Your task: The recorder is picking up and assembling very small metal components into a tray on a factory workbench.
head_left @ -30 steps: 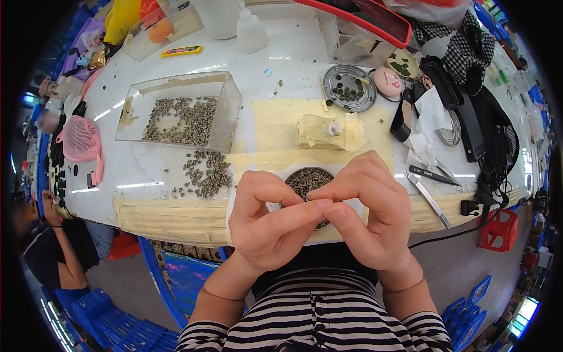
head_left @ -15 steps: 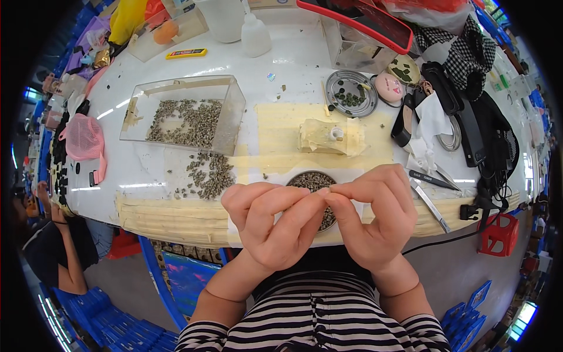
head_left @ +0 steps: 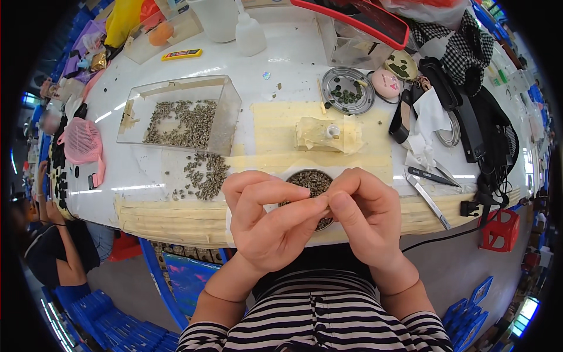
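My left hand point(head_left: 267, 220) and my right hand point(head_left: 366, 217) meet fingertip to fingertip above a round dish point(head_left: 329, 173) full of small grey metal-looking parts. Thumb and fingers of each hand are pinched together; whatever sits between them is too small or hidden to name. The hands cover much of the dish. Just beyond it stands a tape-wrapped block point(head_left: 314, 136) with a small white peg on top. To the left, a loose heap of the same small parts point(head_left: 208, 176) lies in front of a clear plastic box point(head_left: 226, 117) holding more of them.
A round metal dish point(head_left: 366, 105) with dark green bits lies at the back right. Tweezers point(head_left: 431, 204) rest on the right, near black straps and cases. A red-edged phone point(head_left: 375, 20) leans at the back beside a white squeeze bottle point(head_left: 250, 38). Another person point(head_left: 64, 252) sits at the left.
My right hand has shifted slightly left and turned a little, its fingers more curled. The pinched fingertips stay together above the dish. The whole view has shifted slightly.
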{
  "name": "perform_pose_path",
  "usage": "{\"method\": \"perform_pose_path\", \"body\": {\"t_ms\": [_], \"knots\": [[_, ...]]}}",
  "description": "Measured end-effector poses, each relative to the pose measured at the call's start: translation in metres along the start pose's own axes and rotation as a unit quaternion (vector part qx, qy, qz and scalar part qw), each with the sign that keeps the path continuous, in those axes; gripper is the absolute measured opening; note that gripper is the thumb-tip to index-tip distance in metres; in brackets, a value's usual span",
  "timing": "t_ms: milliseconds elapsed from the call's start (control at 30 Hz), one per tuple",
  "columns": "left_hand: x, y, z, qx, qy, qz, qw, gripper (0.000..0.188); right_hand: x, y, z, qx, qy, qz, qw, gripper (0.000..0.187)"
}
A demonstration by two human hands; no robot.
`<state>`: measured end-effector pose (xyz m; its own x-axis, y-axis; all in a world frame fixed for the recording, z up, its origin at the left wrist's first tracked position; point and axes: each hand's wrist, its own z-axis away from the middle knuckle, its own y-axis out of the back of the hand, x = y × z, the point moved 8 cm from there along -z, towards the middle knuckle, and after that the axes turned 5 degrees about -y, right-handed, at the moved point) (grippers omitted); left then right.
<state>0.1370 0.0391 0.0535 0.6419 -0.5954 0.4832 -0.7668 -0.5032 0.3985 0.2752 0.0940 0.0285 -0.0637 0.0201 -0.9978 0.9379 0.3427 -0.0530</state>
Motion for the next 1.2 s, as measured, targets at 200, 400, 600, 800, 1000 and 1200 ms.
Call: {"method": "perform_pose_path", "body": {"t_ms": [200,400,600,800,1000,1200], "knots": [[0.013,-0.004,0.0,-0.02,-0.02,-0.134,0.991,0.023,-0.043,-0.011,0.016,0.14,0.338,0.367,0.855,0.011],[0.002,-0.004,0.002,-0.006,0.011,-0.062,0.998,0.022,-0.019,0.002,0.0,0.057,0.176,0.2,0.962,0.009],[-0.011,-0.004,-0.003,-0.012,0.059,0.106,0.993,0.023,0.01,-0.005,-0.003,-0.01,-0.071,-0.123,0.99,0.013],[0.004,-0.003,-0.001,-0.005,0.018,-0.086,0.996,0.026,-0.036,-0.006,0.007,0.107,0.283,0.278,0.912,0.011],[-0.007,-0.005,-0.001,0.001,0.042,0.037,0.998,0.028,-0.005,0.002,-0.003,0.021,0.081,0.05,0.995,0.009],[-0.003,-0.004,-0.002,0.001,0.032,-0.007,0.999,0.027,-0.034,-0.005,0.007,0.082,0.259,0.252,0.929,0.009]]}}
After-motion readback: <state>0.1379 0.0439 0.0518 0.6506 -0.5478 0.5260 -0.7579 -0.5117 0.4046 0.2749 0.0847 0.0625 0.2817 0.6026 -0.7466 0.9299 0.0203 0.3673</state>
